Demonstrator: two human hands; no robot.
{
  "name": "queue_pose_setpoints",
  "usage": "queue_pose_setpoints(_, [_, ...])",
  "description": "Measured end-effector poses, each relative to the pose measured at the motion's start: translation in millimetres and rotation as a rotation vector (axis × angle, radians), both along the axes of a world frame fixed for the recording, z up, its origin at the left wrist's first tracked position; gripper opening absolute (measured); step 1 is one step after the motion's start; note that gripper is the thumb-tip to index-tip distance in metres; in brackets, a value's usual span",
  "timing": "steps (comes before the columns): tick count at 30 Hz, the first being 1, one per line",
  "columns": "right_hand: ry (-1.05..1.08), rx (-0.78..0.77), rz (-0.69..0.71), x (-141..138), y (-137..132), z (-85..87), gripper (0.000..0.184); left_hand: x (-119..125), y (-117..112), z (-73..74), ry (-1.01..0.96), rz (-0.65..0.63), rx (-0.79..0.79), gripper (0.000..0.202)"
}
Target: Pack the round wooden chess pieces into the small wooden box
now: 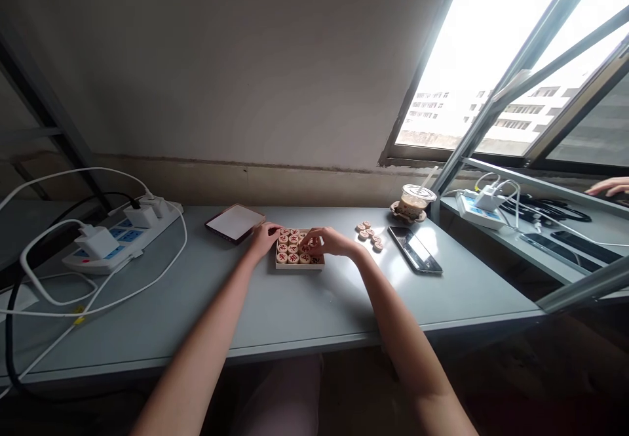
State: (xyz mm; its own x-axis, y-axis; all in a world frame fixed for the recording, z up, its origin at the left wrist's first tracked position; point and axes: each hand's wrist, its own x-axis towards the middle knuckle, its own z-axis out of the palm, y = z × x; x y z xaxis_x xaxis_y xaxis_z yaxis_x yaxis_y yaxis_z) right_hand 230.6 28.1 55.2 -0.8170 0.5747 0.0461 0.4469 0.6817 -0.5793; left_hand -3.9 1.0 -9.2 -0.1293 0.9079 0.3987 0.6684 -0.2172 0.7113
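Note:
A shallow box (287, 267) on the table holds several round wooden Chinese chess pieces (282, 258) with red characters, laid in rows. My left hand (264, 236) is at the box's back left corner, its fingers closed against the edge. Over the right side of the box, my right hand (325, 242) points its bent fingers down, pinched at a piece among the others. That hand covers part of the right-hand rows. More loose chess pieces (363, 235) lie to the right of the box. The box lid (236, 221) rests behind my left hand, inside facing up.
A phone (415, 250) and a lidded drink cup (413, 201) with a straw stand at the right. Power strips (111, 257) with white plugs and trailing cables fill the left side. Another person's hand (609, 187) shows at the far right, beyond the metal frame (472, 141).

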Motion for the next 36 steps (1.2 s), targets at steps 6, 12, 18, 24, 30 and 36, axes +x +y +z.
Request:
queue_pose_setpoints(6, [-0.076,0.102,-0.199,30,10,9.3,0.031,0,0,0.1,-0.004,0.0,-0.001,0.022])
queue_pose_setpoints(12, [-0.299,0.14,-0.553,84,23,10.5,0.013,1,-2,2.2,-0.012,0.008,0.0,0.021])
queue_pose_setpoints(18, [-0.191,0.1,-0.377,56,17,13.2,0.035,2,-2,3.5,-0.012,0.015,-0.006,0.021])
queue_pose_setpoints(24, [-0.086,-0.145,0.127,-5,-8,6.8,0.029,3,-4,6.2,0.006,0.008,-0.005,0.02])
queue_pose_setpoints(30, [-0.063,-0.052,0.019,12,-3,14.4,0.023,2,-3,5.0,0.004,0.003,-0.003,0.02])
queue_pose_setpoints(36, [-0.385,0.058,-0.51,73,14,16.4,0.014,0,-1,2.3,-0.006,0.008,-0.006,0.02])
